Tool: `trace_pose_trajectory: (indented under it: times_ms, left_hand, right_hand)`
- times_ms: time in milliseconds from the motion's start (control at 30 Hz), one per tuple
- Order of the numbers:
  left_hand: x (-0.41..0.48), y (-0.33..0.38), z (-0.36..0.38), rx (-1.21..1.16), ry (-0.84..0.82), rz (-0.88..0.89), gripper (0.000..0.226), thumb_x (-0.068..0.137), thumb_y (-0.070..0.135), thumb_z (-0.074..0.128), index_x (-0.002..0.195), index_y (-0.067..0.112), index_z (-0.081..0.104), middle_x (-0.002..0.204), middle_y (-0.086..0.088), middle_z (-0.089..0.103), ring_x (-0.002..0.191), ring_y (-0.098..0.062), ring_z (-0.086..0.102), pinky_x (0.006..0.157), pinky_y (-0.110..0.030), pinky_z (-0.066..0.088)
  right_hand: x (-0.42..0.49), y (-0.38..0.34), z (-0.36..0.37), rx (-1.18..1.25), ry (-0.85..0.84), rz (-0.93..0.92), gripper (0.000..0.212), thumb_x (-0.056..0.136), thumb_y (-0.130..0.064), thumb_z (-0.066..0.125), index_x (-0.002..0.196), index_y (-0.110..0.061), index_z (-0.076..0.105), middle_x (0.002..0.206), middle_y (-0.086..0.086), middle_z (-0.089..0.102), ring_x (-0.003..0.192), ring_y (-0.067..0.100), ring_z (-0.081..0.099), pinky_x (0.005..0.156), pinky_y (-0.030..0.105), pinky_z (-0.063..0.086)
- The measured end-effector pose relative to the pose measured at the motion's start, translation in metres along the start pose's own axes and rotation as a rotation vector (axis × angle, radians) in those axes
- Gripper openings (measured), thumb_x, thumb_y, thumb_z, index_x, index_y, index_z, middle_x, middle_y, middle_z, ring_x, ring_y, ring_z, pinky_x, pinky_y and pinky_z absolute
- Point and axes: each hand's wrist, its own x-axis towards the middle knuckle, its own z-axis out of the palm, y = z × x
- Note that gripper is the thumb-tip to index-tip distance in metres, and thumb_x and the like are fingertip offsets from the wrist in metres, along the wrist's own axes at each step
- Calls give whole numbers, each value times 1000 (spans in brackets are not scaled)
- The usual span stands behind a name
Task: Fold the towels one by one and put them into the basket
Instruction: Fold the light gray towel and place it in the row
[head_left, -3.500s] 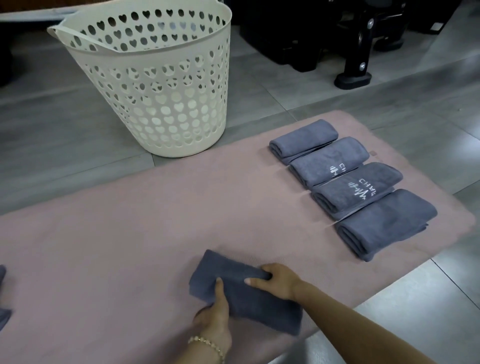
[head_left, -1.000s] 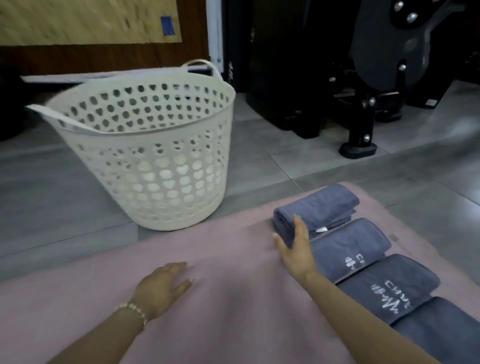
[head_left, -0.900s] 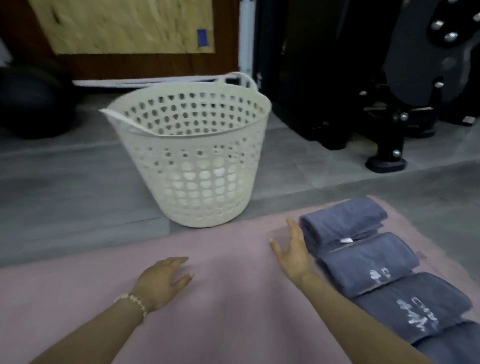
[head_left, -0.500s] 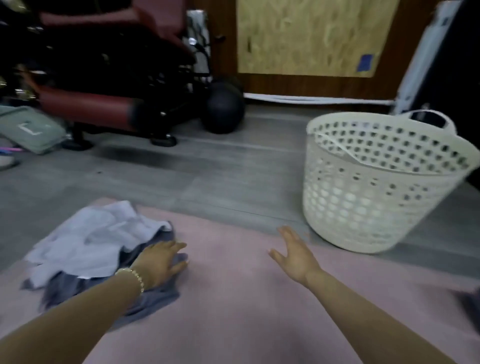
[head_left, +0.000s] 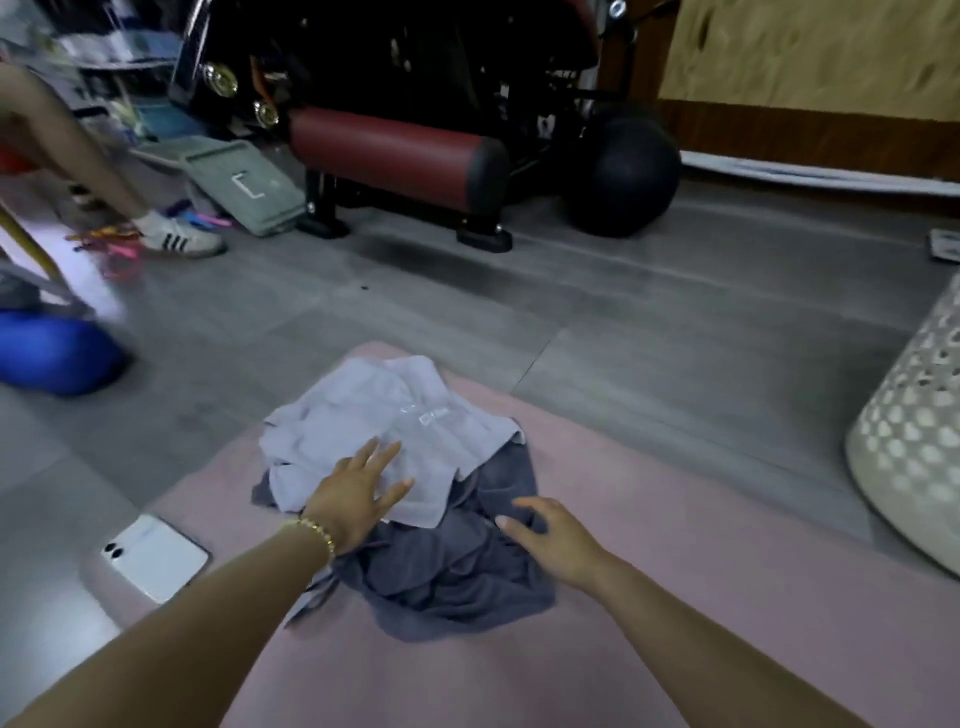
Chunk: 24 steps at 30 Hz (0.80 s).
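Towels (head_left: 431, 525) lie heaped on the pink mat (head_left: 675, 597), a pale grey towel (head_left: 384, 426) atop a dark grey towel (head_left: 457, 577), the left hand (head_left: 353, 493) resting spread-fingered on the pale one, the right hand (head_left: 550, 540) loose-fingered and holding nothing over the dark one, the white basket (head_left: 914, 441) well apart at the right edge

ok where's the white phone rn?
Head view, lower left: the white phone lies at the left edge of the pink mat, left of the towel pile and the left hand.
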Motion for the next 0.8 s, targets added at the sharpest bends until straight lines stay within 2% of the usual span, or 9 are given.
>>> trace_pose_trajectory:
  times_ms: [67,133,200,300,467,533,633,700,800]
  left_hand:
    - [9,-5,8,-35,-29,6,60,95,53,36,149,37,15,158,4,12,141,-22,20,114,-32,19]
    - [16,-12,18,-66,-59,11,62,94,60,30,149,35,17,155,3,23,141,-20,21,114,-30,19]
    - [17,-17,27,-97,-64,24,86,77,80,13,149,33,20,151,5,32,139,-18,25,113,-29,20]
    - [20,-24,38,-190,-38,43,118,52,95,-9,148,34,24,148,9,37,136,-15,30,113,-31,24]
    - [18,-18,45,-255,22,85,113,55,95,-6,140,34,39,132,13,52,122,-13,43,104,-28,33]
    - [16,-14,46,-246,14,91,101,61,94,14,130,30,47,114,10,61,105,-11,55,91,-23,41]
    - [11,-8,46,-229,2,113,39,78,62,59,93,26,56,75,8,61,67,-5,56,64,-12,41]
    - [7,-1,45,-346,12,115,16,84,36,67,78,24,58,65,3,63,61,-10,57,61,-13,42]
    - [2,14,38,-481,66,78,17,85,23,69,69,21,63,59,0,62,56,-4,55,57,-13,43]
  right_hand:
    - [18,-11,19,147,-5,59,105,56,-87,53,132,-14,51,135,0,50,124,13,47,102,21,37]
    - [35,-24,34,265,-37,121,61,85,-55,58,127,-11,55,125,0,57,117,12,52,95,18,38]
    - [55,-34,50,371,-11,152,43,92,-43,54,121,-12,60,119,-1,61,116,13,55,97,23,42]
    - [74,-55,65,608,12,213,46,90,-40,60,124,-10,61,125,1,62,117,18,56,103,33,44]
    - [98,-64,79,736,44,381,58,76,-49,72,117,-8,62,116,4,66,109,22,61,95,31,49]
    - [103,-60,81,813,56,409,64,67,-46,78,113,-4,62,107,5,69,98,20,65,85,29,53]
    - [94,-58,73,988,14,416,16,86,-17,68,85,-4,61,80,3,64,72,11,62,62,18,49]
    - [87,-54,61,1033,11,425,10,91,-14,61,85,-7,56,76,1,59,73,12,61,71,20,49]
    - [64,-43,42,867,-38,408,22,95,-34,54,97,-13,58,89,-2,60,95,16,60,96,30,45]
